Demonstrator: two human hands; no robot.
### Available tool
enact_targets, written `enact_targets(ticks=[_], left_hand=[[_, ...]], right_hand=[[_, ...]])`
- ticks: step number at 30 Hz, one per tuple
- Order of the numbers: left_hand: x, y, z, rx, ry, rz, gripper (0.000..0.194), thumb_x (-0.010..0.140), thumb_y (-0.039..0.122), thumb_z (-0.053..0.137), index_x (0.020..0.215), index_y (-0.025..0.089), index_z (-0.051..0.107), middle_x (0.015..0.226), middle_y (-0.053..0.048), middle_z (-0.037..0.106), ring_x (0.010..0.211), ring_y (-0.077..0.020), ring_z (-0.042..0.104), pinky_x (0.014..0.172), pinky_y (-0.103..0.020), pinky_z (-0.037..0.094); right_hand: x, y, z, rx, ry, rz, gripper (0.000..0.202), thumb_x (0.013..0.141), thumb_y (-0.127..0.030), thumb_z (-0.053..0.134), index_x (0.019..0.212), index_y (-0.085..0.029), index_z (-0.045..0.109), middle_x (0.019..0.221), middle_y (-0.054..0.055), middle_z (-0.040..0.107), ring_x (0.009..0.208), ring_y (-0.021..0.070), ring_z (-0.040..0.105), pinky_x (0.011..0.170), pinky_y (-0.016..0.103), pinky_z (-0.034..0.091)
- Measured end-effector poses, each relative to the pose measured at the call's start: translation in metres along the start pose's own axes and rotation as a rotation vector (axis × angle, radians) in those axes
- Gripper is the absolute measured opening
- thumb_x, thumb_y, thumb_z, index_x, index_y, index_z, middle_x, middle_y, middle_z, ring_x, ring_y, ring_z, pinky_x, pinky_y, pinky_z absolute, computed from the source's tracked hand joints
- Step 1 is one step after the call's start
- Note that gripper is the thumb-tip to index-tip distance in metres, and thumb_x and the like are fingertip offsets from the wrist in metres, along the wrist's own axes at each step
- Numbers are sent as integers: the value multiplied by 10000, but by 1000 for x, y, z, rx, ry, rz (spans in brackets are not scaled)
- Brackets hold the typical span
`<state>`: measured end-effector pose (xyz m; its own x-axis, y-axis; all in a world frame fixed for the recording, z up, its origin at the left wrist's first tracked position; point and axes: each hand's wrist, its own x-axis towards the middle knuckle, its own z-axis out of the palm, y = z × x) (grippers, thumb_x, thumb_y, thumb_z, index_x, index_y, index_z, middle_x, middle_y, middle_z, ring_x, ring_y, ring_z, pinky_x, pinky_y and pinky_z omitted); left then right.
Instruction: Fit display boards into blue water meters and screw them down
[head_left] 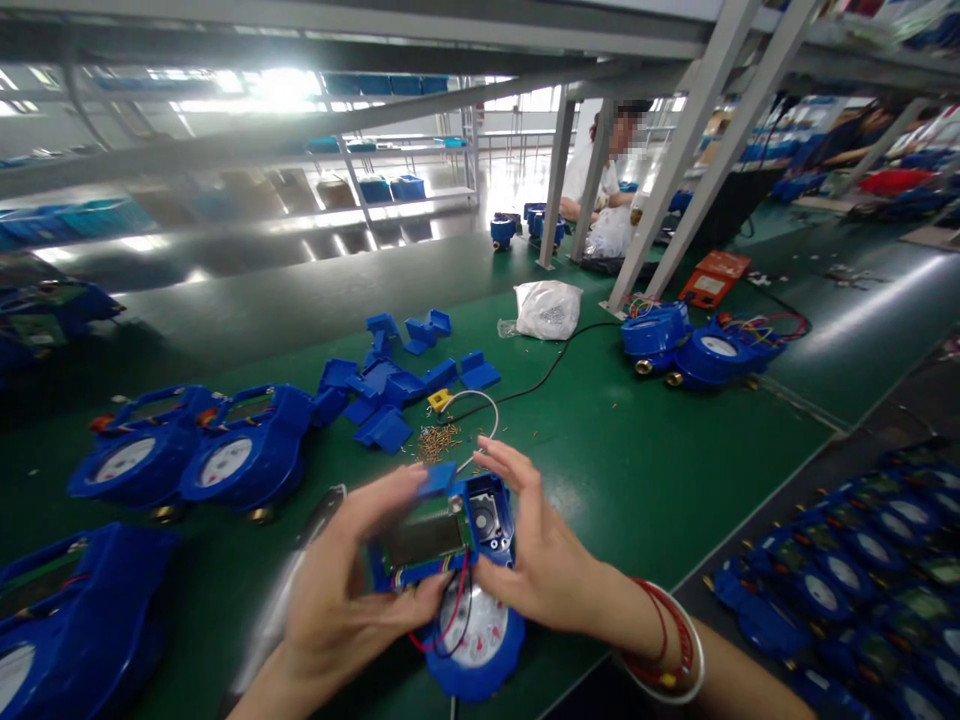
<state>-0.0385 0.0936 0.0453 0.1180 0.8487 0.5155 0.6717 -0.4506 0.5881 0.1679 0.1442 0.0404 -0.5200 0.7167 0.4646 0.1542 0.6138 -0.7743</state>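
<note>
My left hand (352,560) grips a blue-framed display module (424,540) with a green circuit board, fingers at its top edge and thumb below. My right hand (540,545) is bent around the module's right side, thumb near its lower corner and fingers raised over the open housing of a blue meter (480,665). The meter's white round dial faces up under the module. Red and black wires hang from the module across the dial. Whether my right fingertips press on the housing is hard to tell.
Blue plastic pieces (386,385), small brass screws (437,442) and a yellow part (439,401) lie ahead. Meters stand left (251,450), right (716,355) and lower right (870,550). A white bag (549,309) lies near metal posts. A person (600,180) sits beyond.
</note>
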Motion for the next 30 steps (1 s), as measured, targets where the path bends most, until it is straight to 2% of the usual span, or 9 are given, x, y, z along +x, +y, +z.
enact_targets(ticks=[2, 4, 6, 8, 12, 16, 19, 24, 30], left_hand=[[-2, -5, -1, 22, 54, -15, 680, 682, 188, 737, 1282, 235, 422, 1223, -98, 570, 1144, -270, 557, 984, -452, 482], [-2, -7, -3, 71, 81, 22, 674, 678, 208, 753, 1271, 243, 436, 1213, -87, 583, 1144, -270, 561, 994, -453, 476], [0, -6, -3, 130, 71, 104, 674, 669, 218, 769, 1260, 237, 445, 1221, -82, 582, 1166, -255, 549, 1031, -431, 447], [4, -4, -4, 178, 56, 211, 657, 669, 215, 777, 1242, 211, 456, 1226, -84, 578, 1196, -231, 525, 1078, -395, 400], [10, 1, -4, 224, 63, 346, 612, 684, 213, 774, 1206, 140, 463, 1194, -114, 583, 1221, -216, 498, 1112, -376, 356], [10, 0, -3, 253, 57, 371, 562, 713, 259, 752, 1173, 109, 467, 1162, -141, 587, 1210, -221, 501, 1106, -388, 360], [9, -2, -2, 281, 65, 374, 525, 718, 275, 747, 1139, 96, 489, 1149, -153, 594, 1201, -220, 506, 1104, -374, 358], [9, 3, -2, 311, 71, 443, 545, 715, 248, 749, 1156, 89, 469, 1133, -166, 593, 1205, -241, 502, 1084, -423, 381], [5, 2, -1, 262, 55, 415, 600, 716, 266, 748, 1212, 129, 441, 1154, -150, 591, 1198, -248, 515, 1051, -425, 421]], right_hand=[[-6, -8, -6, 124, 58, 256, 396, 859, -212, 534, 1241, -179, 438, 1248, 131, 492, 1111, 213, 529, 942, 393, 461], [-10, -16, -9, 353, -11, 497, 197, 912, -301, 484, 1032, -174, 575, 960, 67, 607, 857, 154, 592, 757, 312, 492], [-9, -23, -9, 614, -138, 647, 285, 902, -411, 503, 929, -143, 597, 753, 22, 596, 676, 108, 555, 636, 253, 451], [-7, -29, -7, 816, -209, 729, 342, 843, -458, 584, 888, -119, 589, 698, 0, 581, 597, 72, 509, 602, 221, 417], [-1, -38, -2, 1032, -108, 885, 369, 656, -362, 790, 782, -114, 547, 704, -7, 600, 603, 60, 527, 631, 210, 411], [1, -43, -4, 1095, 26, 944, 306, 649, -243, 768, 723, -134, 492, 690, 11, 639, 625, 72, 559, 628, 201, 386], [0, -47, -7, 1168, 48, 994, 268, 677, -220, 717, 757, -145, 473, 734, 32, 662, 664, 88, 587, 659, 217, 391], [-1, -48, -11, 1171, -13, 1034, 229, 649, -178, 683, 814, -123, 534, 654, -9, 607, 603, 71, 541, 663, 222, 389], [-5, -43, -16, 917, -208, 919, 282, 690, -349, 729, 763, -103, 613, 681, -1, 590, 616, 75, 501, 661, 236, 378]])
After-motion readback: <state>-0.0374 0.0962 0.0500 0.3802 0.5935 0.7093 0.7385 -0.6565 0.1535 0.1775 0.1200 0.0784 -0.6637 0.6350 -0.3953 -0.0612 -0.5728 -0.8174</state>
